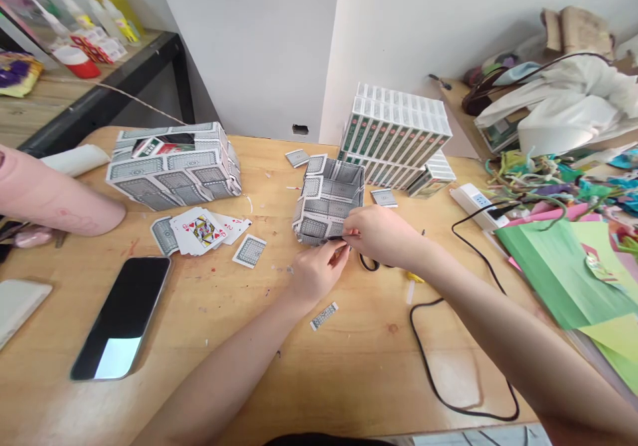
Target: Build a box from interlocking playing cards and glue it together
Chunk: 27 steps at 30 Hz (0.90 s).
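Observation:
An open-topped box woven from folded playing cards (326, 208) stands in the middle of the table. At its near right corner my left hand (319, 273) and my right hand (381, 233) meet, fingertips pinched together. A thin dark-edged piece shows between them, too small to name. Behind my right hand a black loop, like a scissors handle (369, 264), lies on the table. Close to my left forearm lies a cut strip of card (323, 316). Single face-down cards lie left of the box (250, 251) and right of it (384, 198).
A larger card-woven box (174, 173) and a fanned pile of cards (203, 231) are at left, near a phone (122, 316) and a pink bottle (60, 190). Stacked card packs (393, 130) stand behind. A black cable (423, 353) runs from a power strip (478, 205); green paper (563, 273) lies right.

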Each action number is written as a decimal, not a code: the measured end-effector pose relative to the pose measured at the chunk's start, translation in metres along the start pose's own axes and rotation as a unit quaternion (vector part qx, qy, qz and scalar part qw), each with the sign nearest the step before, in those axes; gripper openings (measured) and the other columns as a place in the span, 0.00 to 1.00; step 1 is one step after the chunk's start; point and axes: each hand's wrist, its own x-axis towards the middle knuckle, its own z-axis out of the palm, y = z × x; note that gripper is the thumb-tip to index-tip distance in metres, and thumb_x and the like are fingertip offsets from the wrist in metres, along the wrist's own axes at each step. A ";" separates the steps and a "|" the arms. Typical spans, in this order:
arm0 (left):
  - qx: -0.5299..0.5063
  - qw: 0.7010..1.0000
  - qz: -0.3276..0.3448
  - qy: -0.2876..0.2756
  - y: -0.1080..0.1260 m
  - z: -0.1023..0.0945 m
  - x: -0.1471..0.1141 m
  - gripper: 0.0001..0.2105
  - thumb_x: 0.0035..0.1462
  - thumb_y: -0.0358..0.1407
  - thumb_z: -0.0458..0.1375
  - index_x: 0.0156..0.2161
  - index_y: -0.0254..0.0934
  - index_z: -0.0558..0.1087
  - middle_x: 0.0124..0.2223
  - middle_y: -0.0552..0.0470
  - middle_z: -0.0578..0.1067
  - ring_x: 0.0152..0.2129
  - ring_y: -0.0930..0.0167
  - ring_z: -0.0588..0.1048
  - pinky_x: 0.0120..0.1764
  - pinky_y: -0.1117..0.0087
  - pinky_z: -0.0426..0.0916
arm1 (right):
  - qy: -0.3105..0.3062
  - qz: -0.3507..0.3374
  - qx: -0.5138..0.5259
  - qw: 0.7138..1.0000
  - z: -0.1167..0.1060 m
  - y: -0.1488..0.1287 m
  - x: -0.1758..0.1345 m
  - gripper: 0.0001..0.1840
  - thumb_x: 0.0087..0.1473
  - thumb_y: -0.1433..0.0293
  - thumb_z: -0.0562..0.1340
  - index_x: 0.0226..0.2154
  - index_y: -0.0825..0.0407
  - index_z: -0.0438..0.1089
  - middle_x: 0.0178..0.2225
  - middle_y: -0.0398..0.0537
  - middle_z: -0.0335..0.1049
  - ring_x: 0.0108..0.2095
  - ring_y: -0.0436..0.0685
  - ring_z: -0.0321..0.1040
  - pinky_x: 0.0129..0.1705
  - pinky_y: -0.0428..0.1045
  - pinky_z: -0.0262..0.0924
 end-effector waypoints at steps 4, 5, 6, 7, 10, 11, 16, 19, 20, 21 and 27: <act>0.002 1.000 0.006 -0.006 -0.001 0.001 -0.001 0.05 0.53 0.34 0.57 0.36 0.38 0.73 0.20 0.58 0.74 0.16 0.78 0.70 0.23 0.77 0.62 | 0.031 0.018 0.015 0.999 0.005 0.002 -0.001 0.11 0.50 0.74 0.57 0.19 0.53 0.67 0.25 0.46 0.67 0.27 0.51 0.61 0.27 0.45 0.47; 0.002 1.000 0.010 -0.008 -0.001 0.000 0.000 0.05 0.53 0.33 0.57 0.36 0.38 0.73 0.21 0.58 0.74 0.17 0.78 0.70 0.23 0.76 0.62 | 0.051 0.019 0.027 0.998 0.007 0.003 -0.002 0.11 0.50 0.73 0.57 0.18 0.53 0.68 0.25 0.46 0.67 0.28 0.51 0.62 0.27 0.45 0.48; 0.002 1.000 0.014 -0.011 0.000 -0.002 0.000 0.05 0.54 0.33 0.56 0.36 0.38 0.73 0.21 0.57 0.74 0.17 0.78 0.70 0.24 0.76 0.62 | 0.075 0.017 0.045 0.996 0.009 0.004 -0.003 0.11 0.50 0.73 0.58 0.18 0.52 0.68 0.25 0.46 0.67 0.30 0.52 0.62 0.28 0.45 0.49; 0.003 1.000 0.017 -0.010 0.000 -0.005 0.002 0.05 0.54 0.33 0.56 0.35 0.38 0.73 0.22 0.56 0.74 0.18 0.77 0.70 0.25 0.75 0.63 | 0.101 0.014 0.073 0.992 0.012 0.006 -0.004 0.11 0.50 0.72 0.58 0.18 0.52 0.69 0.26 0.46 0.67 0.31 0.53 0.63 0.29 0.45 0.50; 0.025 0.999 0.020 0.024 0.004 -0.022 0.014 0.03 0.53 0.33 0.57 0.33 0.39 0.73 0.26 0.53 0.74 0.25 0.73 0.71 0.32 0.71 0.65 | 0.169 0.016 0.197 0.966 0.023 0.007 -0.006 0.11 0.52 0.70 0.59 0.21 0.52 0.71 0.26 0.45 0.69 0.32 0.52 0.64 0.33 0.45 0.54; 0.044 0.998 0.019 0.041 0.005 -0.031 0.020 0.04 0.52 0.34 0.58 0.34 0.39 0.73 0.29 0.51 0.74 0.29 0.70 0.71 0.36 0.68 0.65 | 0.183 0.026 0.236 0.954 0.028 0.007 -0.007 0.11 0.52 0.69 0.59 0.21 0.52 0.71 0.26 0.44 0.70 0.31 0.51 0.65 0.33 0.45 0.55; 0.076 0.982 0.061 -0.162 0.000 -0.069 0.067 0.21 0.48 0.38 0.59 0.49 0.40 0.66 0.46 0.48 0.72 0.48 0.62 0.66 0.54 0.54 0.52 | 0.267 0.094 0.323 0.903 0.050 -0.001 -0.008 0.08 0.50 0.69 0.61 0.23 0.51 0.73 0.25 0.45 0.72 0.29 0.52 0.66 0.33 0.46 0.56; 0.057 0.949 0.084 -0.299 -0.010 -0.076 0.092 0.11 0.49 0.36 0.57 0.41 0.39 0.70 0.39 0.52 0.75 0.40 0.67 0.70 0.49 0.60 0.58 | 0.313 0.132 0.331 0.880 0.062 -0.006 -0.006 0.09 0.49 0.70 0.61 0.21 0.52 0.72 0.22 0.45 0.71 0.27 0.52 0.65 0.32 0.47 0.55; 0.059 0.941 0.085 -0.323 -0.013 -0.076 0.099 0.07 0.50 0.35 0.56 0.37 0.39 0.71 0.35 0.53 0.75 0.36 0.68 0.71 0.47 0.62 0.59 | 0.322 0.145 0.334 0.874 0.065 -0.007 -0.005 0.10 0.49 0.69 0.61 0.20 0.52 0.72 0.21 0.45 0.70 0.26 0.52 0.64 0.30 0.47 0.54; 0.065 0.935 0.083 -0.340 -0.016 -0.076 0.104 0.04 0.50 0.34 0.56 0.33 0.39 0.71 0.32 0.54 0.75 0.33 0.69 0.71 0.45 0.63 0.60 | 0.330 0.157 0.338 0.867 0.068 -0.008 -0.004 0.11 0.49 0.69 0.60 0.19 0.52 0.71 0.20 0.45 0.69 0.25 0.52 0.63 0.29 0.47 0.54; 0.106 0.914 0.045 -0.388 -0.017 -0.082 0.120 0.07 0.52 0.36 0.53 0.26 0.40 0.72 0.21 0.56 0.71 0.23 0.71 0.68 0.38 0.65 0.60 | 0.368 0.180 0.393 0.823 0.074 -0.013 0.006 0.11 0.49 0.65 0.60 0.21 0.51 0.72 0.20 0.44 0.67 0.24 0.52 0.62 0.29 0.47 0.54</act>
